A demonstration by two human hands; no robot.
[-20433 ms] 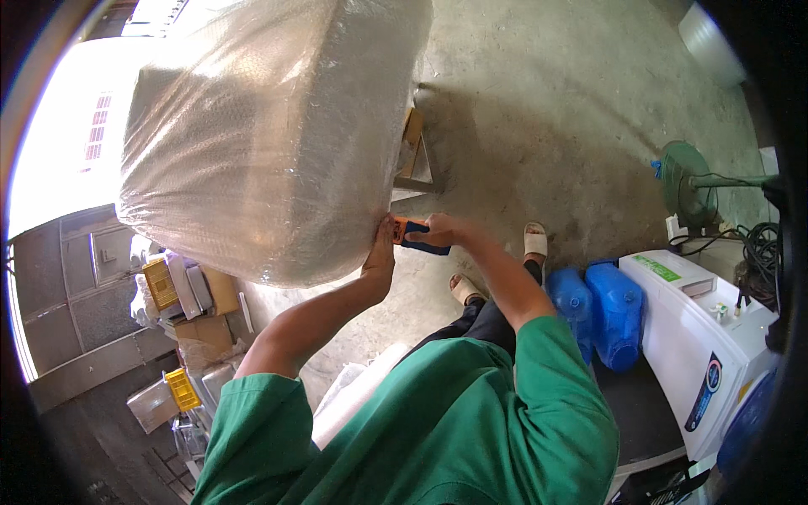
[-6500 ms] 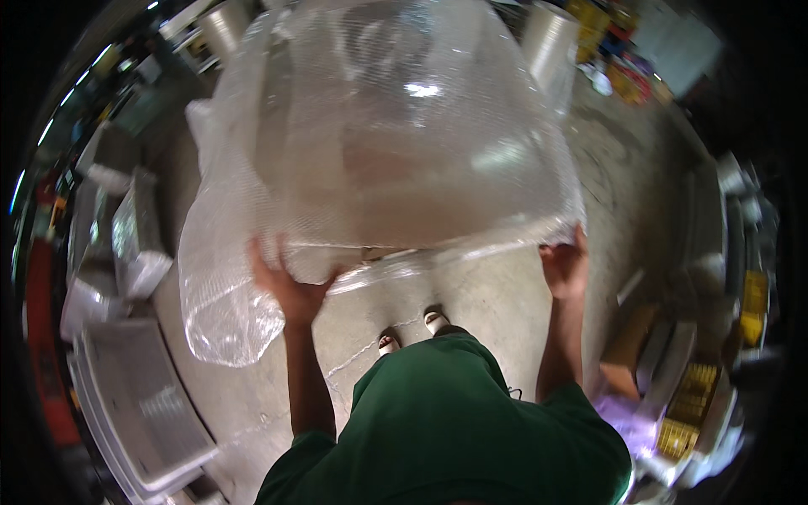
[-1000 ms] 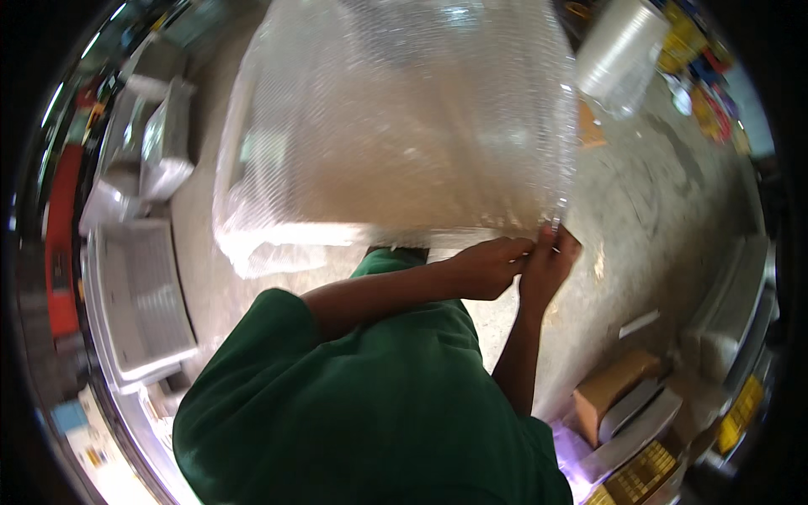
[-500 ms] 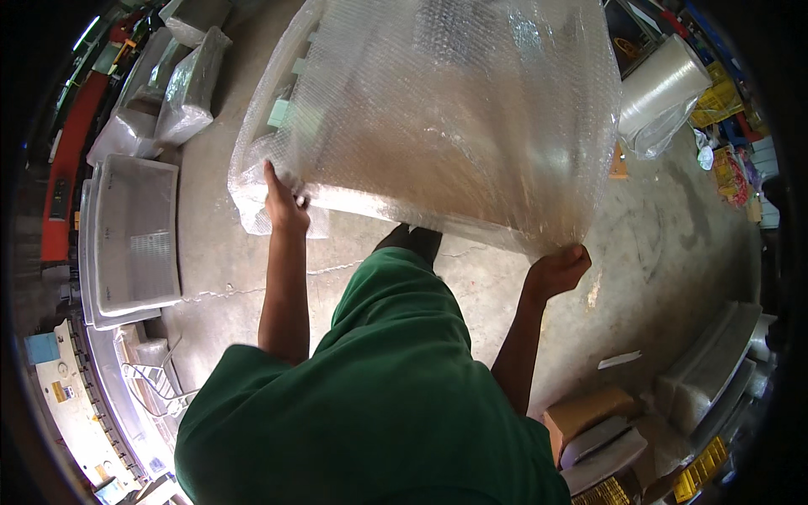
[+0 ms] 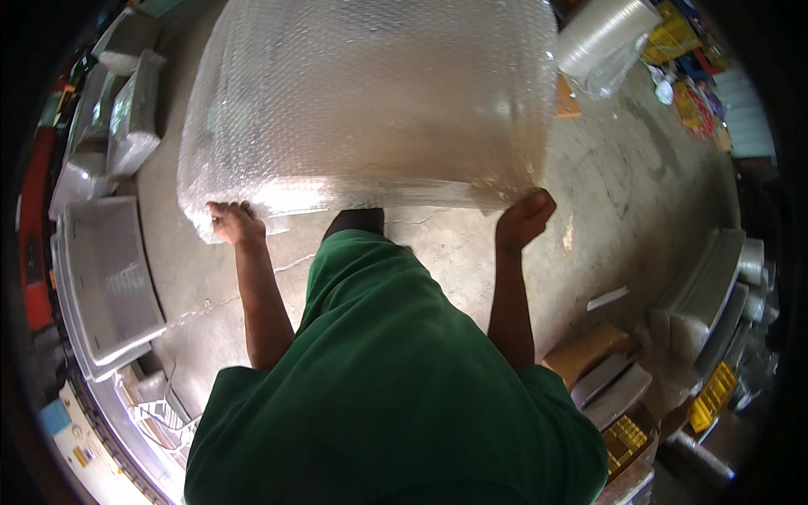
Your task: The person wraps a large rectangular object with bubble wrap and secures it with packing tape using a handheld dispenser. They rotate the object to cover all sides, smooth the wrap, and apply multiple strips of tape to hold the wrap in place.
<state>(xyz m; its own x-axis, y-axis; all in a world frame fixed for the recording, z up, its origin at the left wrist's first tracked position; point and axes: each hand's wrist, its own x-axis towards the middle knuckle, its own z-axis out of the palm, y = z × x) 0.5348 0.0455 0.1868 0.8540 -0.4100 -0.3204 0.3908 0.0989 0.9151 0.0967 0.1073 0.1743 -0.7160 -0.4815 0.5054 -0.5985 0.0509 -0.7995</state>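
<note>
A large flat panel-like item wrapped in clear bubble wrap (image 5: 370,109) spans the space in front of me, its far end cut off by the picture's upper edge. At its near left corner my left hand (image 5: 236,223) has its fingers closed on the wrap. My right hand (image 5: 526,219) grips the near right corner, fingers curled under. Shiny clear tape or film runs along the near edge between both hands. What lies inside the wrap is blurred by the bubbles.
A big roll of clear film (image 5: 602,38) stands at the far right, near a yellow crate (image 5: 671,35). White plastic bins (image 5: 114,278) stand at left, with wrapped bundles (image 5: 135,114) beyond. Cardboard boxes (image 5: 589,349) and long wrapped packages (image 5: 699,295) lie at the lower right.
The wrapped item has shifted left in view and its near edge has levelled out. My left hand has moved left and down, now gripping the corner; my right hand has moved up and left.
</note>
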